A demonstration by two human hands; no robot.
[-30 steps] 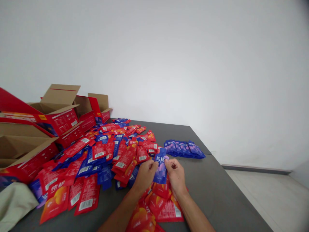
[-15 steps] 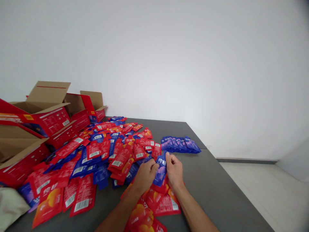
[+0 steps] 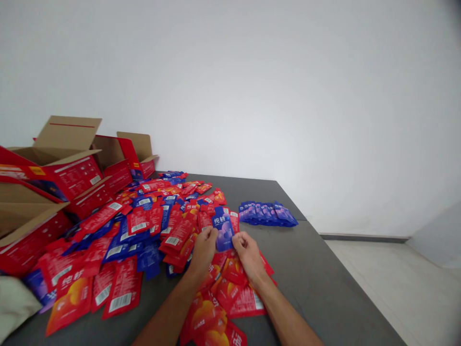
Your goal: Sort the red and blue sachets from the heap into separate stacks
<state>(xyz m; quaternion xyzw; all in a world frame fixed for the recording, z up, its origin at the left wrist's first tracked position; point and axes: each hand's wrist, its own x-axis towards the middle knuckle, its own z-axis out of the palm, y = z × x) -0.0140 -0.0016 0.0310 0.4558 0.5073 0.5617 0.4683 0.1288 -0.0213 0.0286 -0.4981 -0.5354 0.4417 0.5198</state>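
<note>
Between my two hands a blue pouch stands nearly upright, its printed front with white lettering turned toward me. My left hand pinches its left edge, and my right hand pinches the lower right edge. Under and in front of my hands lies a loose heap of red pouches with orange fruit pictures. Just beyond my right hand, a row of overlapping blue pouches lies on the dark table. Left of my hands spreads a big mixed pile of red and blue pouches.
Open red cardboard boxes with brown insides stand along the left, flaps raised. A pale cloth shows at the lower left corner. Behind the table rises a white wall. The table's right edge drops to a light floor.
Both hands have raised the blue pouch a little and shifted it left. My fingers now grip lower on its sides, so more of the printed front shows.
</note>
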